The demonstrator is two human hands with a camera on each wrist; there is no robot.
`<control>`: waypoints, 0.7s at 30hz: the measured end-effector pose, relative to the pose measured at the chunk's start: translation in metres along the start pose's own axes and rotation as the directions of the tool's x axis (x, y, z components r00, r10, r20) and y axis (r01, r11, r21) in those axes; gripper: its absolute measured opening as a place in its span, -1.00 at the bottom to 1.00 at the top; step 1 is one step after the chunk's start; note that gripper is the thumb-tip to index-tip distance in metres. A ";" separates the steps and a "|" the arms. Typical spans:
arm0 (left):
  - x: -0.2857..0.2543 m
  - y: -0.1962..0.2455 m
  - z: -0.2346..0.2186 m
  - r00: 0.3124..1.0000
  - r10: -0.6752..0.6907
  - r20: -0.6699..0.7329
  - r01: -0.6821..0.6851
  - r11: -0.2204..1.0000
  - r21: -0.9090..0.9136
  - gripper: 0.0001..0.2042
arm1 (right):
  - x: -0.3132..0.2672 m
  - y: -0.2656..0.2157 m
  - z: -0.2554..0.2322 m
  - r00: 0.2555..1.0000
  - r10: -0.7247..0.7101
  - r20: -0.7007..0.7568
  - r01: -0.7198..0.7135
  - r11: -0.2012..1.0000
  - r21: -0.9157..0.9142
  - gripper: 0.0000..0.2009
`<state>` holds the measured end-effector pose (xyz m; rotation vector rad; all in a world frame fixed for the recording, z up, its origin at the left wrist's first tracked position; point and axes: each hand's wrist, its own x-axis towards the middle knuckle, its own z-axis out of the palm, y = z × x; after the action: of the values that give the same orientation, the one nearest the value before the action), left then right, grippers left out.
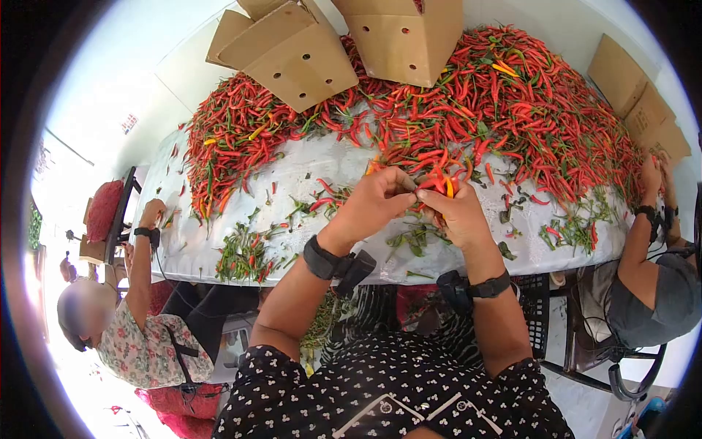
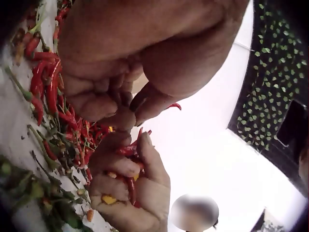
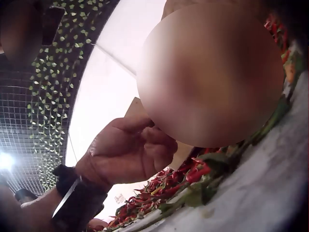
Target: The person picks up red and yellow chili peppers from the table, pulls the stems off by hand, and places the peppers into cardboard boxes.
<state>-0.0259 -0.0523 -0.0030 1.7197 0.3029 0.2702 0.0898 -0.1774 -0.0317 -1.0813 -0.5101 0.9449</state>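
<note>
My right hand (image 1: pixel 462 214) holds a small bunch of red and yellow chili peppers (image 1: pixel 439 181), its thumb pointing toward the other hand. In the left wrist view the chilies (image 2: pixel 131 188) lie across its curled fingers, a few tips sticking out. The left hand (image 1: pixel 374 203) meets it fingertip to fingertip, thumb and forefinger pinched together. Past its thumb pokes a red chili tip (image 2: pixel 175 106); the rest of that chili is hidden. Both hands are just above the near side of the chili heap (image 1: pixel 504 110). A blurred patch covers much of the right wrist view.
Two cardboard boxes (image 1: pixel 303 62) stand in the heap at the back. Green stem piles (image 1: pixel 245 252) lie along the near edge of the pale tabletop (image 1: pixel 307 164). One person (image 1: pixel 150 344) sits at left, another (image 1: pixel 654 293) at right, both with hands at the table.
</note>
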 end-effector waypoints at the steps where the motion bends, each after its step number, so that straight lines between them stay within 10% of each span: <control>1: -0.001 0.000 0.001 1.000 0.000 0.001 0.000 1.000 0.001 -0.85 | 0.000 0.000 0.000 1.000 -0.015 -0.026 0.014 0.999 -0.049 -0.86; 21: -0.008 0.003 0.011 0.986 0.099 -0.137 -0.065 0.970 0.236 -0.86 | 0.005 0.003 0.001 0.995 -0.027 -0.099 0.029 0.999 0.024 -0.89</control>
<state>-0.0291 -0.0653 -0.0019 1.9485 0.3843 0.4385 0.0904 -0.1726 -0.0342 -1.0893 -0.4293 0.8665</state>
